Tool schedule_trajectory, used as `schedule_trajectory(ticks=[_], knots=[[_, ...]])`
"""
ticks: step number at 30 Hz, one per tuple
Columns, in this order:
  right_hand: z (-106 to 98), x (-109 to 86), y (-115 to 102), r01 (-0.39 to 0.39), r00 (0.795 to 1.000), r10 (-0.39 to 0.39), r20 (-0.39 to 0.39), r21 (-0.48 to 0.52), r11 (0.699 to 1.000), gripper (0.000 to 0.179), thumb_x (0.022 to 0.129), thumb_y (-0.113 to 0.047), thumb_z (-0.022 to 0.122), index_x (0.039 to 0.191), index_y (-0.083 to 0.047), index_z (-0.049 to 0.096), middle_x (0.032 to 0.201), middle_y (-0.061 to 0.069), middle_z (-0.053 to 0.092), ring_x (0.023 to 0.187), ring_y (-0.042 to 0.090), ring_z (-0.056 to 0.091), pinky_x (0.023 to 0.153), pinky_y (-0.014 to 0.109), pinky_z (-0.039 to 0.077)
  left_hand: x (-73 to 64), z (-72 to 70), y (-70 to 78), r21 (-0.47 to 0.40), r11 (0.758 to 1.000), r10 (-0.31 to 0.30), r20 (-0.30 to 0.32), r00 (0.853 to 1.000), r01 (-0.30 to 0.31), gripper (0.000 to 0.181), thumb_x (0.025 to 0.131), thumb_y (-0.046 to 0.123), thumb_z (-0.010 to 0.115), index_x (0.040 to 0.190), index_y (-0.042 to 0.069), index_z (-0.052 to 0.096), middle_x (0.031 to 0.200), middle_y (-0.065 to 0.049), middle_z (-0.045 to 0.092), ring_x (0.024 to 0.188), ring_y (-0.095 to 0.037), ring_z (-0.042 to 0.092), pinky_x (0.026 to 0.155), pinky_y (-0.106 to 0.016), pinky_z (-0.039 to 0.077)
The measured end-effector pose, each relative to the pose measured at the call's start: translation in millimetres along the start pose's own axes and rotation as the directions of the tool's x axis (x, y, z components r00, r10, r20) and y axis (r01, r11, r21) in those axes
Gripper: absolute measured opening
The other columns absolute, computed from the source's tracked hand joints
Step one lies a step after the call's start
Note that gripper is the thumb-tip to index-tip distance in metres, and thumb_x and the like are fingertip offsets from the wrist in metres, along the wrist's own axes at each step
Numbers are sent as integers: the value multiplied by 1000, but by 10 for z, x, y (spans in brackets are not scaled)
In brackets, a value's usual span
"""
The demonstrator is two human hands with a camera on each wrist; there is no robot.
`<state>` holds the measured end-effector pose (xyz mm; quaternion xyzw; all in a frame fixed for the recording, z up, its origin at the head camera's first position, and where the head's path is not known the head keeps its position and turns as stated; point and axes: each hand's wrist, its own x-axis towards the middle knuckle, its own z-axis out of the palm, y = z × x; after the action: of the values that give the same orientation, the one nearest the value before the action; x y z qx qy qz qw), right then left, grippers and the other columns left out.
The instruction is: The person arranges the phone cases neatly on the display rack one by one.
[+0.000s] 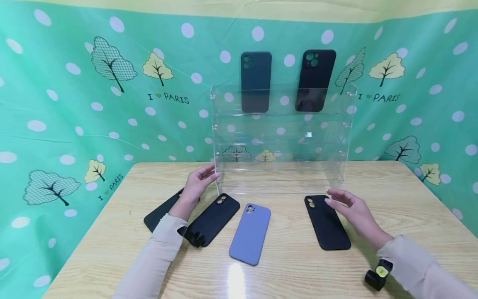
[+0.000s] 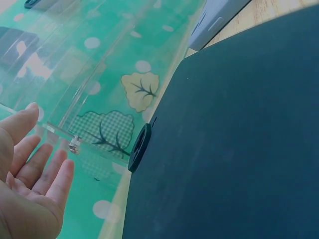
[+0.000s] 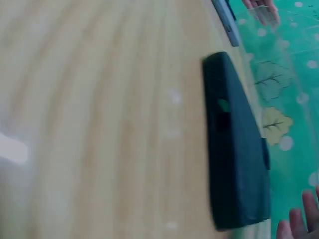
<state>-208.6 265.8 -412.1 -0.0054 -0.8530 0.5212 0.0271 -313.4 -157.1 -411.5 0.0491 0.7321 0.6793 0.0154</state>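
The head view is bright, evenly lit and fairly sharp, with a white streak of glare [image 1: 236, 282] on the near part of the worktop [image 1: 287, 257] and a small glint [image 1: 308, 134] on the clear rack [image 1: 276, 169]. The left wrist view is duller and hazy, a pale reflection [image 2: 34, 63] whitening the plastic. The right wrist view is smeared, its dark phone case [image 3: 241, 154] and fingers [image 3: 311, 211] soft-edged, with a bright patch [image 3: 13, 149] at far left.

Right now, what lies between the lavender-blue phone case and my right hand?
A black rectangular phone case and bare wooden tabletop, as the head view shows.
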Motion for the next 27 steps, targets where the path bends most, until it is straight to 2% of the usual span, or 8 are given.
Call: schedule_trajectory(ticks=[2,4,7,9,10,14,19,27], knots=[[33,-9,21,-45,999,45,8,-24,999,63,92,-36,61,139,1,41,140,20,44,126,25,44,82,5,38,-4,3,0,3,1000,-4,-7,1000,4,53,90,19,66,137,5,48,139,-14,49,126,-26,48,104,-36,39],[70,-13,48,-73,997,74,23,-37,997,69,91,-36,63,142,2,35,144,24,37,131,36,37,90,12,41,-6,4,-2,9,1000,-3,-8,1000,3,53,90,20,66,137,5,48,139,-13,49,126,-26,48,104,-35,40],[127,-6,85,-86,996,87,16,-79,993,76,88,-36,67,143,3,32,145,26,35,132,39,35,102,33,39,-4,7,-5,10,1000,-2,-10,1000,2,52,90,20,66,137,6,49,138,-13,50,126,-25,49,104,-35,40],[159,4,112,-75,997,77,9,-108,991,80,86,-35,69,143,4,31,144,29,34,130,41,36,104,48,36,-4,4,-6,11,1000,0,-5,1000,0,53,90,20,66,138,5,48,139,-13,49,127,-26,48,104,-36,39],[173,9,119,-72,997,73,2,-137,988,82,84,-36,71,143,5,31,143,30,35,128,41,38,102,50,37,-4,4,-5,10,1000,0,-5,1000,0,54,90,20,66,138,5,47,139,-13,48,127,-26,47,105,-36,39],[222,17,103,-69,998,70,-1,-244,967,91,79,-37,76,143,7,29,139,33,37,122,45,42,97,52,40,-11,5,9,6,1000,-3,-1,1000,3,54,90,19,65,138,5,46,141,-14,47,128,-27,46,105,-37,38],[257,42,59,-41,996,64,66,-307,951,101,77,-36,78,144,12,21,143,37,26,129,50,31,102,57,34,-19,6,28,-6,1000,-3,3,1000,3,53,91,20,65,138,6,47,141,-14,46,128,-27,46,106,-38,37],[292,68,64,122,991,-86,105,-403,907,97,74,-31,81,140,15,27,140,37,31,128,52,29,102,61,29,-3,4,12,14,1000,-7,-8,1000,7,53,90,19,65,138,5,47,140,-14,47,127,-27,47,105,-37,39]])
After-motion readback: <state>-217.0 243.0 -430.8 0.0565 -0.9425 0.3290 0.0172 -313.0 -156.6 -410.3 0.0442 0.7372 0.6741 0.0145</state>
